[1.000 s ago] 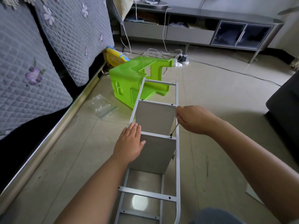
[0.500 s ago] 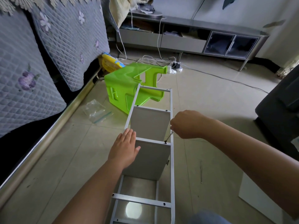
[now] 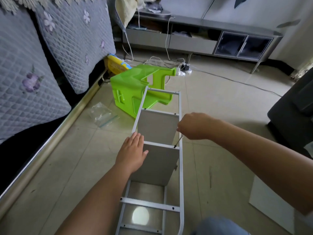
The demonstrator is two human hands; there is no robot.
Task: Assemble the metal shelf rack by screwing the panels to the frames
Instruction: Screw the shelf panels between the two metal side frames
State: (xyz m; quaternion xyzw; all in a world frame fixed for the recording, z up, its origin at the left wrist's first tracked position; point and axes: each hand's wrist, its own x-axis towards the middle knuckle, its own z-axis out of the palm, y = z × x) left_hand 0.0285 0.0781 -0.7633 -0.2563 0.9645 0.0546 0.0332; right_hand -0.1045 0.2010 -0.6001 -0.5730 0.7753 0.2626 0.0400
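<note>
My left hand [image 3: 133, 154] lies flat on the rack [image 3: 181, 167], on the floor w/ two panels [image 3: 158, 162] fitted, steadying it. Right hand [image 3: 194, 126] grips the screwdriver [image 3: 178, 141], tip on a screw [image 3: 174, 147].

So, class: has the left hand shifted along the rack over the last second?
No. The left hand still rests flat where the middle panel meets the frame, as before; only the camera moved.
</note>
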